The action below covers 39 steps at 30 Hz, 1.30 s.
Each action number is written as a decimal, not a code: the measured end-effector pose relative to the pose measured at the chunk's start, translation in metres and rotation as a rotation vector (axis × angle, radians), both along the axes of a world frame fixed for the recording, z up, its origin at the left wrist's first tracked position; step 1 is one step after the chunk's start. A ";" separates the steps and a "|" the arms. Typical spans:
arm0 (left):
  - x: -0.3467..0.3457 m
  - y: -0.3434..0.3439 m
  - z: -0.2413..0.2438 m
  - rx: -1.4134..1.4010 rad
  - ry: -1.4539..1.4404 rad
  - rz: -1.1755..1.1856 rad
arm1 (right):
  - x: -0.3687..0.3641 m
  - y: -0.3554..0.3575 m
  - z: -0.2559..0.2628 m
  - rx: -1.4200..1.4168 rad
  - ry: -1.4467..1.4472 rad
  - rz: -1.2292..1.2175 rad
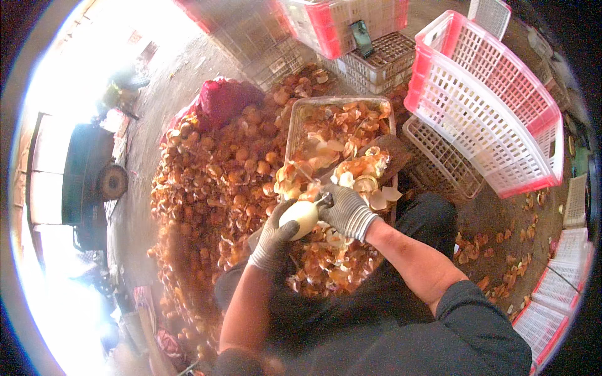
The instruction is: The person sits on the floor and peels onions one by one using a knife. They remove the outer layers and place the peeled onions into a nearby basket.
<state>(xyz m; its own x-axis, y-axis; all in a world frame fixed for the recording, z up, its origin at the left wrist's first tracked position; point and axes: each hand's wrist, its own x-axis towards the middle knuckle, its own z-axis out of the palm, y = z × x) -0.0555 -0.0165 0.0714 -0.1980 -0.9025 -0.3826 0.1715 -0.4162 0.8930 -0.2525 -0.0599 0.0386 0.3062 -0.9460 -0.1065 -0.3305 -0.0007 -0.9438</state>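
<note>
My left hand [275, 237], in a striped knit work glove, grips a pale peeled onion [301, 219] from below and the side. My right hand [347, 211], gloved the same way, holds a small knife by its dark handle [324, 200] against the onion's right side. Most of the blade is hidden. Both hands are over the near part of a plastic crate [288, 141] full of onion skins [345, 117]. A brown board [395, 152] lies across this crate, with peeled layers and scraps [362, 167] piled on it.
A large heap of unpeeled onions [202, 202] spreads left, beside a red mesh sack [230, 101]. Red-and-white crates [484, 103] stand right and at the back. A phone [361, 38] leans on one. Skins [510, 277] litter the floor. A wheeled vehicle [89, 181] stands far left.
</note>
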 end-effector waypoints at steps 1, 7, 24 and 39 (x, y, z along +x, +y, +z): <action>0.002 0.000 -0.002 -0.020 -0.006 0.006 | 0.001 0.000 -0.009 -0.007 -0.039 0.001; 0.011 -0.001 0.007 -0.013 0.243 -0.013 | 0.000 -0.002 0.010 -0.004 -0.226 0.024; 0.016 0.008 0.031 -0.139 0.206 -0.074 | -0.011 -0.019 0.013 0.156 -0.052 -0.145; 0.007 -0.006 0.004 -0.242 -0.027 0.174 | -0.010 -0.014 0.004 0.024 -0.108 -0.086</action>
<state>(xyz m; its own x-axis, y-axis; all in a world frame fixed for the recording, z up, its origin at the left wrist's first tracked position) -0.0484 -0.0222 0.0758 -0.0255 -0.9876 -0.1550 0.1967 -0.1569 0.9678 -0.2621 -0.0742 0.0421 0.2352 -0.9667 -0.1006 -0.2252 0.0465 -0.9732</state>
